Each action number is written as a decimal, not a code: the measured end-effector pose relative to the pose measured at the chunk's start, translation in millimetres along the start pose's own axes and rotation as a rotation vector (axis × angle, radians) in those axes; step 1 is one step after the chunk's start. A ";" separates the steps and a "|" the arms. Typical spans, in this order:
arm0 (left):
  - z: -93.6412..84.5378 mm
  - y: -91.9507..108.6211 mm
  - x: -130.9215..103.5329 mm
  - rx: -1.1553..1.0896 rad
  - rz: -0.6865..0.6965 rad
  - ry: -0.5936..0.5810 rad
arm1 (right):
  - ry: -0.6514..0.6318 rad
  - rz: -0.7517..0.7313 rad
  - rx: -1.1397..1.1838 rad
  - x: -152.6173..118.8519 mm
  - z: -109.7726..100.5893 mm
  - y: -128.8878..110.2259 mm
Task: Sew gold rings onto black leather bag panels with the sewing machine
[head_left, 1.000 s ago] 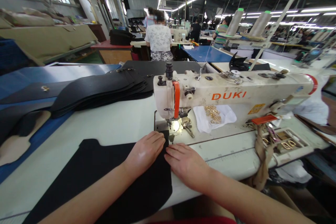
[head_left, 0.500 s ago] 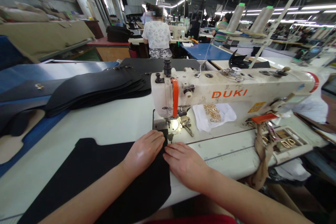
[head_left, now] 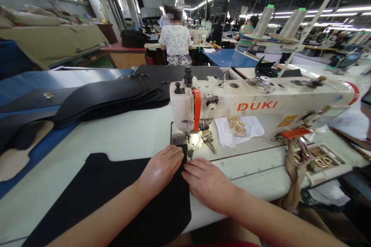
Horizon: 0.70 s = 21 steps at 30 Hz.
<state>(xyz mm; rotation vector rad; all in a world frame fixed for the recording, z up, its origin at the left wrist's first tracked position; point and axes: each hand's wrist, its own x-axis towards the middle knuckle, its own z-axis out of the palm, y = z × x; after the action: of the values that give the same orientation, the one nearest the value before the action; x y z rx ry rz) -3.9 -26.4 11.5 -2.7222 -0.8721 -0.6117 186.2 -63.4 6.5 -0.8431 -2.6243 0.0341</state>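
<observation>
A large flat black panel, fabric or leather, lies on the sewing machine's bed with its far corner near the presser foot. My left hand rests on the panel close to that corner, fingers bent and pressed together on the material. At the panel's right edge, my right hand has its fingers closed against the border; the thumb is mostly hidden. Just beyond both hands stands the white sewing machine, its lamp lighting the needle plate.
A stack of black panels lies at the back left. Gold rings sit on white cloth under the machine arm. A parts tray with gold buckles and a hanging brown strap are at right. A person sits ahead, back turned.
The whole view has shifted slightly, so everything appears a little further right. My hands keep the same hold on the black panel, with no clear movement of it.
</observation>
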 end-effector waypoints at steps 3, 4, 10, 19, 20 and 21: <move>1.3 -0.2 -0.7 0.005 -0.009 -0.010 | -0.004 0.009 0.011 0.5 -3.1 1.3; 1.7 -0.3 -1.0 0.008 -0.010 -0.012 | -0.003 0.012 0.013 0.6 -3.9 1.7; 2.1 -1.1 -1.1 0.013 0.000 0.016 | 0.009 -0.004 0.005 1.8 -5.1 4.4; -0.8 2.5 1.7 -0.067 -0.081 0.045 | -0.012 0.027 0.023 10.6 -5.9 11.4; -0.8 2.7 1.6 -0.067 -0.084 0.037 | -0.011 0.028 0.024 11.2 -5.6 11.7; -0.7 2.8 1.4 -0.066 -0.089 0.026 | -0.011 0.030 0.026 11.5 -5.3 11.8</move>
<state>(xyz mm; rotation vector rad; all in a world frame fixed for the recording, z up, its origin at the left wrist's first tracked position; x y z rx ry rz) -1.4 -28.2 12.6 -2.7396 -0.9881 -0.7033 186.1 -47.7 13.8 -0.8753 -2.6158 0.0815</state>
